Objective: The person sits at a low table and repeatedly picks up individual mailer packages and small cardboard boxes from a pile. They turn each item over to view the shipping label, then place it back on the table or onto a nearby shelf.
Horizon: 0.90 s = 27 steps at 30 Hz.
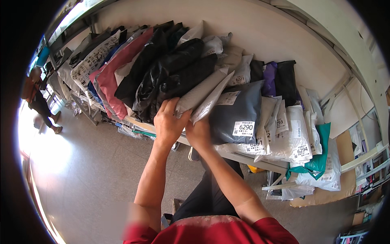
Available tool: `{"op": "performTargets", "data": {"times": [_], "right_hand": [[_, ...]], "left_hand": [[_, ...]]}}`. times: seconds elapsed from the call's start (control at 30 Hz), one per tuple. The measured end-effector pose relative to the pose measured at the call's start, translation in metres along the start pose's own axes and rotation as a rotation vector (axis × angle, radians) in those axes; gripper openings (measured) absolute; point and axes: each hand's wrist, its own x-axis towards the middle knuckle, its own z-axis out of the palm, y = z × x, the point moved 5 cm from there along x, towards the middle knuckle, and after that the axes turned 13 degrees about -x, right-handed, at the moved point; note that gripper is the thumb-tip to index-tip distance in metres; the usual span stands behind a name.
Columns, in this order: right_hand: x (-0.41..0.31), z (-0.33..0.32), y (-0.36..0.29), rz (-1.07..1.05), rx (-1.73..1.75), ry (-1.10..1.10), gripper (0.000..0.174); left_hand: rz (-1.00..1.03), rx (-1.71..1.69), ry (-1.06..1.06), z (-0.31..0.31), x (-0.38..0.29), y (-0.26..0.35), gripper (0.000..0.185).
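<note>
My left hand (171, 122) is at the front of a shelf, its fingers against a grey-white padded mailing bag (198, 91). Touching it on the right, my right hand (198, 129) is at the lower end of a thin white mailing bag (213, 99), its fingers partly hidden. Whether either hand grips its bag is not clear. Shiny black plastic parcels (173, 73) lean just left of these bags. On the right stands a dark grey-blue plastic parcel (236, 113) with printed labels.
More parcels fill the shelf, among them a pink one (114, 82), white labelled ones (294, 134) and a green one (320, 158). A metal shelf frame (365, 157) and a cardboard sheet (345, 170) are at the right. Another person (38, 97) is at the far left.
</note>
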Motion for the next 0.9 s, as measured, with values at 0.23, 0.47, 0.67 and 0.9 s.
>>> {"op": "performTargets", "data": {"times": [0.23, 0.47, 0.67, 0.9], "right_hand": [[-0.053, -0.052, -0.044, 0.080, -0.282, -0.592, 0.041], [-0.042, -0.058, -0.051, 0.046, 0.196, -0.252, 0.051], [-0.024, -0.054, -0.022, 0.019, 0.082, -0.147, 0.045], [-0.029, -0.051, -0.001, 0.079, 0.194, -0.142, 0.041]], "left_hand": [[0.033, 0.013, 0.034, 0.001, -0.005, 0.003, 0.047], [0.029, 0.043, 0.058, 0.010, -0.010, 0.006, 0.052], [0.067, 0.101, 0.021, 0.017, -0.010, 0.010, 0.054], [0.152, 0.079, 0.033, 0.020, -0.007, 0.018, 0.045]]}}
